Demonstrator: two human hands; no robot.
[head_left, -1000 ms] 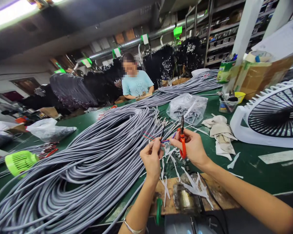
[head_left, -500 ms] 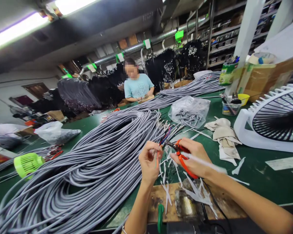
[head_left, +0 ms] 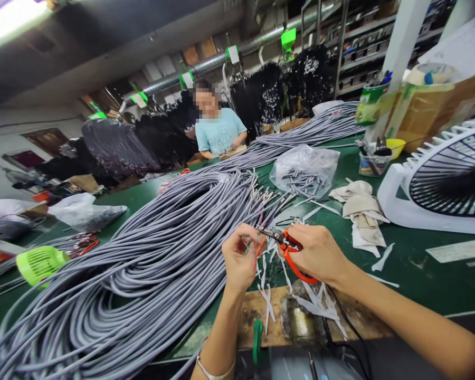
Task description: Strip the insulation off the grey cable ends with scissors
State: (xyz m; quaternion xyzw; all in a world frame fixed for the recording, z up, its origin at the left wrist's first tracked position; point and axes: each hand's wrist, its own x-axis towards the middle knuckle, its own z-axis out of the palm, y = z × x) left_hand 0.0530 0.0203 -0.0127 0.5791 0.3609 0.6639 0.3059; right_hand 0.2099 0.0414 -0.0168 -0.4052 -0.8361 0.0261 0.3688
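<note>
My left hand (head_left: pixel 240 258) pinches thin coloured wires (head_left: pixel 260 247), orange and greenish ones, at the end of a grey cable. In my right hand (head_left: pixel 320 253) are cutting pliers (head_left: pixel 296 266) with red-orange handles. Their metal jaws reach across to the wires at my left fingertips; whether the jaws touch them I cannot tell. Left of both hands lies a large coil of grey cables (head_left: pixel 170 243), its stripped ends (head_left: pixel 267 198) bunched just beyond my fingers. White strips (head_left: pixel 266 301) of wrapping hang and lie below my hands.
A wooden board with a metal cylinder (head_left: pixel 301 319) sits at the near edge. To the right are folded cloth gloves (head_left: pixel 360 211) and a white fan (head_left: pixel 439 179). A plastic bag (head_left: pixel 304 171) of grey pieces lies ahead. Across the table, a person (head_left: pixel 219 129) in light blue works.
A blurred white strip by my right wrist is no longer there. The pliers lie closer across my left fingertips. The view has shifted slightly.
</note>
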